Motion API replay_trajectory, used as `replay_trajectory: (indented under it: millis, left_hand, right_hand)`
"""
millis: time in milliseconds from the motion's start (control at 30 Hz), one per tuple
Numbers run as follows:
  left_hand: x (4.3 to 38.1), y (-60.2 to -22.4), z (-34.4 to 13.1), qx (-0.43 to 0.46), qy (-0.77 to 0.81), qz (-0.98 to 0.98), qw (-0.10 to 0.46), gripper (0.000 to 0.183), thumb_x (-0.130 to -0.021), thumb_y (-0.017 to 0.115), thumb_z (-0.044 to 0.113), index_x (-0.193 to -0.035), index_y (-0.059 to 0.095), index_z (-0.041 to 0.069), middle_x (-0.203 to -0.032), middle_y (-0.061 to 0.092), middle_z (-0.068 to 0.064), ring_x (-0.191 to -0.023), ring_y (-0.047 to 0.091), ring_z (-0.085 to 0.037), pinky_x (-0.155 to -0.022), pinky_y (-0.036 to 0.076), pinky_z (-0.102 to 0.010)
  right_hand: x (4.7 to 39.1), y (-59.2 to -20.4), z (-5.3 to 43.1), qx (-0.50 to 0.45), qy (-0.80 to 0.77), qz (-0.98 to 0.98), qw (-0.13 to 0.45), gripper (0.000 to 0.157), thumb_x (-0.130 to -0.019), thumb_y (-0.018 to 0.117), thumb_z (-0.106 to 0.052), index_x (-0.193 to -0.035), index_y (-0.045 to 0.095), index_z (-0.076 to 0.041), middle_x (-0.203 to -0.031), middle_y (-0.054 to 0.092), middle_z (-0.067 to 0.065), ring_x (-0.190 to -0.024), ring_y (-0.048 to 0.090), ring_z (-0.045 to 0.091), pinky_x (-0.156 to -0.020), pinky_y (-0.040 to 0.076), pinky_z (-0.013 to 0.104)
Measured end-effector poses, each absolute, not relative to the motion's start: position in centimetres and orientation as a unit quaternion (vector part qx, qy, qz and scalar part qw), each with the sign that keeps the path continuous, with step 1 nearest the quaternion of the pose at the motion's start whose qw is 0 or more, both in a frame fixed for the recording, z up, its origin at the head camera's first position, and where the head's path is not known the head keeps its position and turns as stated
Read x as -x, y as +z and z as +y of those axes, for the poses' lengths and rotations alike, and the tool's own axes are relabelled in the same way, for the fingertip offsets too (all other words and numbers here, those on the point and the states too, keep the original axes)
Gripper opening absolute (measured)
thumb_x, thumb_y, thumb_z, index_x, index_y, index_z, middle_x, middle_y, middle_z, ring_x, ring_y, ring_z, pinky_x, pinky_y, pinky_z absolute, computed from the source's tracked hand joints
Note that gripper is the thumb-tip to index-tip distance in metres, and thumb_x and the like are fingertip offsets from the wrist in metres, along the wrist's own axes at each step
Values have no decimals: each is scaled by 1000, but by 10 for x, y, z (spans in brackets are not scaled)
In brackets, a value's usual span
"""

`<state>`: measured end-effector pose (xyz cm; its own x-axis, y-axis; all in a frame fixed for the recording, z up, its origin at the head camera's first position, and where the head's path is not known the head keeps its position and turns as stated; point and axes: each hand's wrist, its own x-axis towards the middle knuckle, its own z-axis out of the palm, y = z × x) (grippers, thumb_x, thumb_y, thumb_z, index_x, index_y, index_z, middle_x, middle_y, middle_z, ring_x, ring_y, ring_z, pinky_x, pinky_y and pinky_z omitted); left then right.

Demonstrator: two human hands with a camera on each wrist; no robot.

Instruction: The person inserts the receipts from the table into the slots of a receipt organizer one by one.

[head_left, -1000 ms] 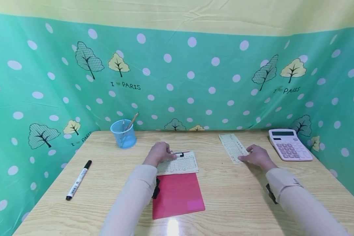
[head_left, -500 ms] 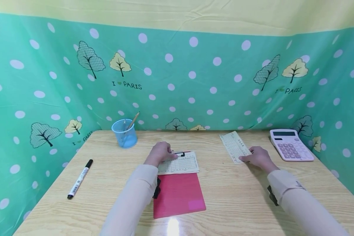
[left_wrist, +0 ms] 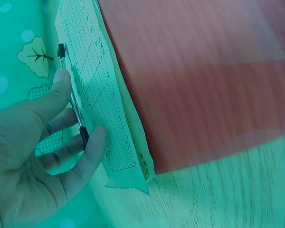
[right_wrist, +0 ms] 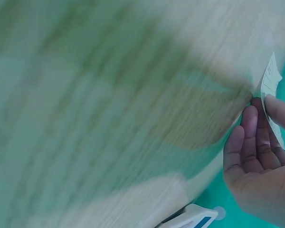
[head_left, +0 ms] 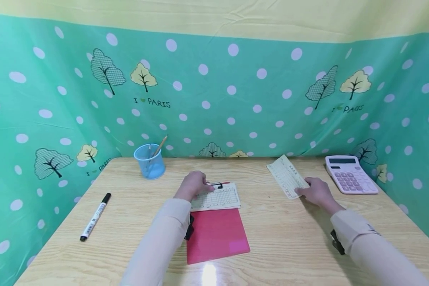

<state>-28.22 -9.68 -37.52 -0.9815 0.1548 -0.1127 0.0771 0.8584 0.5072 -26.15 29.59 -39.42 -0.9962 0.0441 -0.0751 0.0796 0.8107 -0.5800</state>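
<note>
A red clipboard (head_left: 218, 236) lies at the middle of the table with a small stack of printed forms (head_left: 219, 198) at its top end. My left hand (head_left: 193, 186) holds the clipboard's wire clip (left_wrist: 76, 107), which has black ends; in the left wrist view the thumb is on one side of it and the fingers curl about the other. To the right, my right hand (head_left: 316, 192) pinches the near corner of a loose printed form (head_left: 285, 174) between thumb and fingers. The right wrist view shows this pinch at its right edge.
A pink calculator (head_left: 350, 174) lies at the back right. The blue mesh pen cup (head_left: 151, 163) with pencils stands at the back left, and a black-capped marker (head_left: 95, 217) lies at the left. Behind the table hangs a green dotted curtain (head_left: 232, 103).
My right hand has moved slightly to the right, and the loose form in it has turned and tilted up at one side. The left hand stays at the clip.
</note>
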Motion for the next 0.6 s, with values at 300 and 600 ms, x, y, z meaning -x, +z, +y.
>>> replay_trajectory:
  millis: [300, 600]
  left_hand:
    - [283, -376, -96, -63, 263, 960, 78, 33, -89, 81, 26, -77, 59, 5, -79, 55, -5, -56, 49, -16, -50, 46, -28]
    - [286, -377, -99, -47, 263, 959, 96, 32, -80, 89, 17, -82, 60, 4, -89, 57, -8, -59, 57, -20, -49, 53, -29]
  right_hand:
    - [255, -392, 302, -18, -314, 949, 8, 33, -98, 66, -20, -111, 62, 10, -86, 66, 14, -74, 59, 23, -61, 47, 32]
    - [248, -384, 305, 16, -301, 953, -34, 33, -101, 65, -29, -92, 65, 3, -76, 60, 9, -71, 51, 22, -62, 40, 34]
